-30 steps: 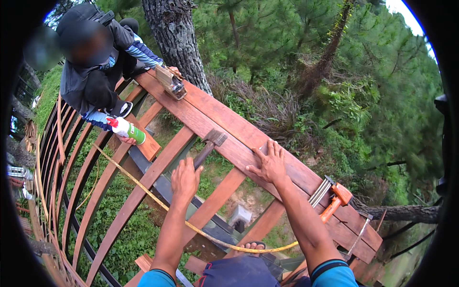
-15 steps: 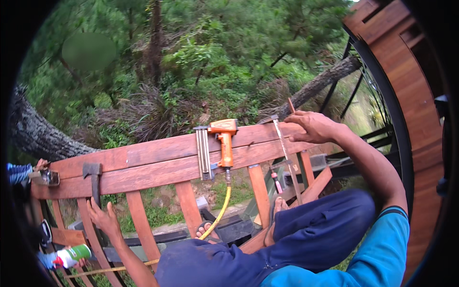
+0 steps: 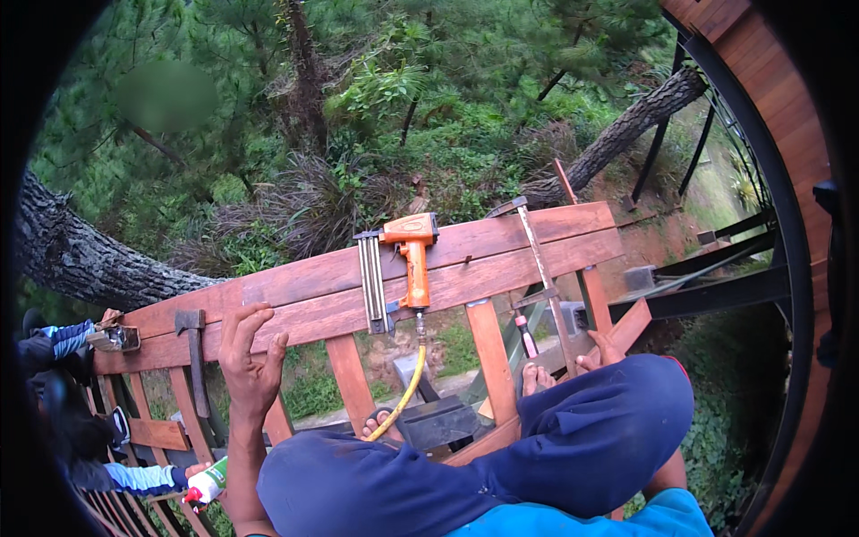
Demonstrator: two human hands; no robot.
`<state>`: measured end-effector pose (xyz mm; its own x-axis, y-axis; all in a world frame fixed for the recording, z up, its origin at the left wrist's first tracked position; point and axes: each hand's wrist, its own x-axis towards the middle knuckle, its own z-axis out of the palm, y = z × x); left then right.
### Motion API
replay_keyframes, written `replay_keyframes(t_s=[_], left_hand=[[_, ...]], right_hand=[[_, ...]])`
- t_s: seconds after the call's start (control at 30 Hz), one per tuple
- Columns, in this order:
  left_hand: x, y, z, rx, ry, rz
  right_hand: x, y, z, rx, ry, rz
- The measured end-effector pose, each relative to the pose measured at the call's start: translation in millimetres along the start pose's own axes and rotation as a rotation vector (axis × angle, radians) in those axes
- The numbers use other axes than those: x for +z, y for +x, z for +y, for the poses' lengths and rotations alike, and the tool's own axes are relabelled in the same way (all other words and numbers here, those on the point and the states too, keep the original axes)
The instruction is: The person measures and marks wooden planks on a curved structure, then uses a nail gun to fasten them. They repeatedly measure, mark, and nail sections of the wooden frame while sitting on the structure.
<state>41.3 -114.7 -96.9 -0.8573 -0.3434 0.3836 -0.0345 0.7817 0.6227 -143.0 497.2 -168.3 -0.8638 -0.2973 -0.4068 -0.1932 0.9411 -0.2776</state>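
My left hand (image 3: 250, 358) is raised in front of the planks, empty, with its fingers bent and apart. My right hand (image 3: 604, 352) is beside the lower end of a bar clamp (image 3: 543, 264), partly hidden behind my knee; its visible fingers are apart, and I see nothing between them. The clamp's top jaw sits over the far edge of the reddish wooden planks (image 3: 331, 295), and its pink screw handle (image 3: 526, 338) hangs below them. An orange nail gun (image 3: 415, 255) with a yellow hose (image 3: 414, 380) lies on the planks between my hands.
A hatchet-like tool (image 3: 192, 345) hangs at the planks' left. Beyond it, another person's hand is by a metal tool (image 3: 114, 337); lower down, a hand holds a white-and-green bottle (image 3: 208, 483). Wooden slats (image 3: 491, 358) leave open gaps. Dark beams (image 3: 725, 291) run at right.
My right hand has come down from the plank's far right to the clamp's lower end. My left hand has risen and moved right, away from the hatchet-like tool. The view has shifted.
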Motion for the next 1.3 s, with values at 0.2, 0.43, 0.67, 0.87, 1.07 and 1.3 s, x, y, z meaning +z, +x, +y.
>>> replay_keyframes(t_s=[0.2,0.43,0.67,0.87,1.07,1.3], left_hand=[[4.0,88.0,116.9,-0.073,0.108,-0.678],[135.8,90.6,177.8,0.057,-0.053,-1.285],[392.1,34.1,239.2,-0.309,-0.439,-0.619],[480.4,-2.5,260.3,-0.548,-0.359,-0.274],[491.7,29.7,230.0,-0.754,-0.342,-0.508],[506.6,21.8,203.7,-0.788,-0.530,-0.367]], right_hand=[[32.6,98.8,31.0,0.262,1.195,-0.300],[110.4,144.1,42.9,0.028,1.718,-0.872],[173.5,160.0,29.1,-0.066,1.888,-1.032],[189.6,170.8,42.0,0.018,1.875,-1.216],[191.0,185.6,36.2,0.054,1.844,-1.356],[184.6,177.5,44.1,0.076,1.796,-1.248]])
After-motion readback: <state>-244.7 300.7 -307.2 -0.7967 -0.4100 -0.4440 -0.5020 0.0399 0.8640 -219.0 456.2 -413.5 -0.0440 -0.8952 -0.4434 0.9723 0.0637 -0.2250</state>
